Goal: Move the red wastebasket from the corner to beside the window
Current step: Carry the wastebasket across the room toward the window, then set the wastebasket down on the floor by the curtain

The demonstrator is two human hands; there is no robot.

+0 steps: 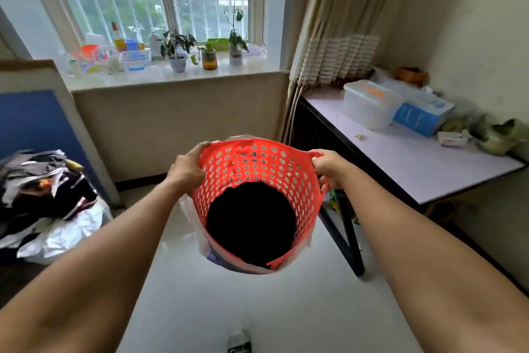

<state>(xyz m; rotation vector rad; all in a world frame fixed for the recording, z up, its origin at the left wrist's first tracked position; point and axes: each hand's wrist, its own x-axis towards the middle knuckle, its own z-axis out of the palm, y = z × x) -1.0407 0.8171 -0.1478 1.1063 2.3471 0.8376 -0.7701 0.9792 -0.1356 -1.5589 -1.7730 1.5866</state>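
Two hands on the rim, one at each side: the left hand is wrapped over the left edge of the red wastebasket, the right hand is clamped on the right edge, fingers curled through and over the lip. That even grip looks chosen to keep the thing level, since it hangs in the air above the pale floor, out in front of the person at arm's reach. You can see straight down into it, a dark bottom, and a thin plastic liner bunched round the outside of the perforated wall.

Where is it in the room? Mid-floor, facing the far wall, with the window up ahead and its sill crowded with potted plants and bottles. To the right stands a table with a clear plastic box on it, and a curtain hanging at the window's right end. To the left, a heap of clothes against a blue panel.

By my reckoning this is the carry, with the set-down not yet done. The bare strip of floor under the sill, between the clothes and the table leg, looks like the landing spot. The thing to watch is that loose liner snagging or slipping as the basket goes down.
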